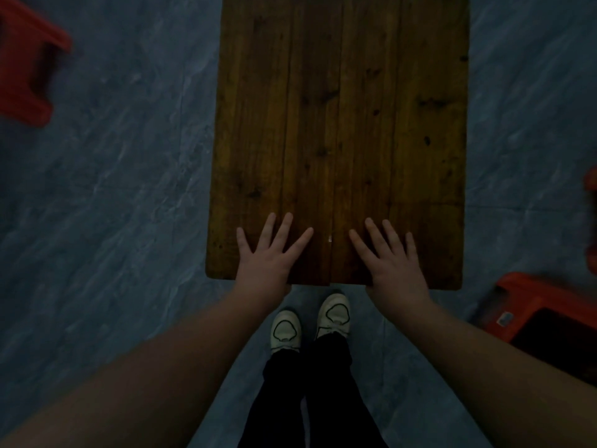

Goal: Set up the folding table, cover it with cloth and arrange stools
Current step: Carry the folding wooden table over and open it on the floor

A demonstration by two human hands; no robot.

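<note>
the room is dim. a wooden table (pixel 339 124) stands upright on a grey marbled floor (pixel 122 189), its top made of long dark-stained planks that run away from the person toward the far side. the top is bare wood, with no cloth on it.

the person stands at the near edge of the table, both bare forearms reaching forward. the left hand (pixel 268 253) lies palm-down on the near left part of the top, fingers spread wide, the heel of the hand at the very edge. the right hand (pixel 391 257) lies palm-down on the near right part in the same way, fingers fanned out flat on the wood. the two hands are apart, and neither grips anything.

below the table edge, two white shoes (pixel 310 321) show on the floor, with dark trousers (pixel 310 389) above them.

a red stool (pixel 26 59) sits on the floor at the far left, well apart from the table and blurred. another red stool (pixel 529 305) sits on the floor near the right, just beside the table's near right corner. a sliver of red shows at the right border, too cut off to tell what it is.
</note>
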